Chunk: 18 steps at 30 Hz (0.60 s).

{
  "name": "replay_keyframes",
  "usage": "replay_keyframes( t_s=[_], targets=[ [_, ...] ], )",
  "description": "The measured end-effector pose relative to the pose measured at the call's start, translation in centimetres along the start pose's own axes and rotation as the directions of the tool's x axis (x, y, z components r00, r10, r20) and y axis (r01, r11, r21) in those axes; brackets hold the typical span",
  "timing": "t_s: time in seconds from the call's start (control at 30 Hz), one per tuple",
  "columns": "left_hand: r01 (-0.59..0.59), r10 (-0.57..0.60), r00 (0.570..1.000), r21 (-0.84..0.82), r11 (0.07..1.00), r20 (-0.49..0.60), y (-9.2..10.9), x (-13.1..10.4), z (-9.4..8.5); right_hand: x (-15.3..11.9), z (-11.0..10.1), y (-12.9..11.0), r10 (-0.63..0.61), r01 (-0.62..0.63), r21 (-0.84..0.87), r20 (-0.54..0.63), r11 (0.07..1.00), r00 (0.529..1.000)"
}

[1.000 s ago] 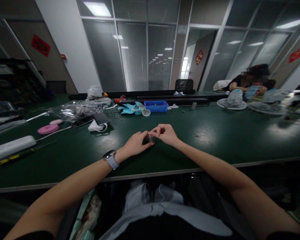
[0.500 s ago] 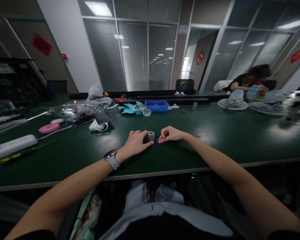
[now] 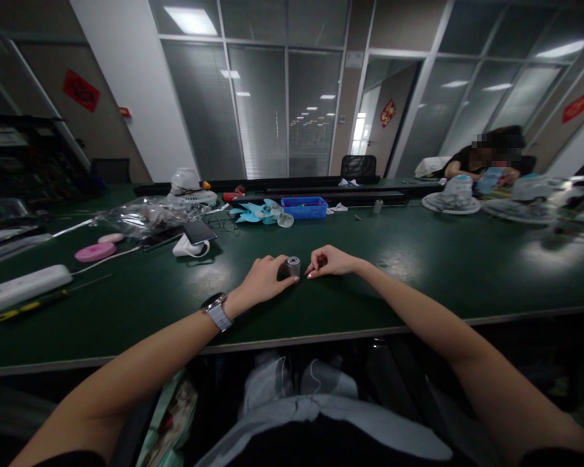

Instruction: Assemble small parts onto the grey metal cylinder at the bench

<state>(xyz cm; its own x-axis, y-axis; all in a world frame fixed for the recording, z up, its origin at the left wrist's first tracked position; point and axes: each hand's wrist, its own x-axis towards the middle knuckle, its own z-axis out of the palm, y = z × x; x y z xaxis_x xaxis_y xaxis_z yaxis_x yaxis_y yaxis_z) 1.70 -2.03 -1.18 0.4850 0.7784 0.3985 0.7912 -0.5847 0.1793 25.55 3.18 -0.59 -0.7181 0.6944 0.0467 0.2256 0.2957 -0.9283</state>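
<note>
A small grey metal cylinder (image 3: 293,264) with dark openings in its top stands upright on the green table. My left hand (image 3: 265,280), with a watch on its wrist, is curled around the cylinder's left side, thumb in front and fingers behind. Just right of the cylinder, apart from it, my right hand (image 3: 335,261) has its fingertips pinched together close to the tabletop. Whatever is in that pinch, if anything, is too small to make out.
A blue tray (image 3: 305,207) and light-blue fan blades (image 3: 257,212) lie farther back. On the left are a phone (image 3: 199,231), a white power strip (image 3: 26,288) and a yellow-handled screwdriver (image 3: 26,308). Fan parts (image 3: 452,196) and a seated person (image 3: 486,162) are at the right.
Both hands and the cylinder keep practically the same places. The view has shifted very slightly.
</note>
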Motion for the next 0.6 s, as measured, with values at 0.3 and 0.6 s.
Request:
replay_keyframes(
  t_s=[0.3, 0.6],
  targets=[
    [-0.012, 0.013, 1.000, -0.099, 0.995, 0.017, 0.1, -0.1, -0.3, 0.5, 3.4, -2.7, -0.326, 0.298, -0.149, -0.593, 0.943, 0.736],
    [-0.045, 0.048, 0.999, -0.139, 0.989, 0.024, 0.1, 0.0, -0.1, 0.3, 5.8, -3.6, -0.381, 0.326, -0.198, -0.510, 0.924, 0.771]
  ],
)
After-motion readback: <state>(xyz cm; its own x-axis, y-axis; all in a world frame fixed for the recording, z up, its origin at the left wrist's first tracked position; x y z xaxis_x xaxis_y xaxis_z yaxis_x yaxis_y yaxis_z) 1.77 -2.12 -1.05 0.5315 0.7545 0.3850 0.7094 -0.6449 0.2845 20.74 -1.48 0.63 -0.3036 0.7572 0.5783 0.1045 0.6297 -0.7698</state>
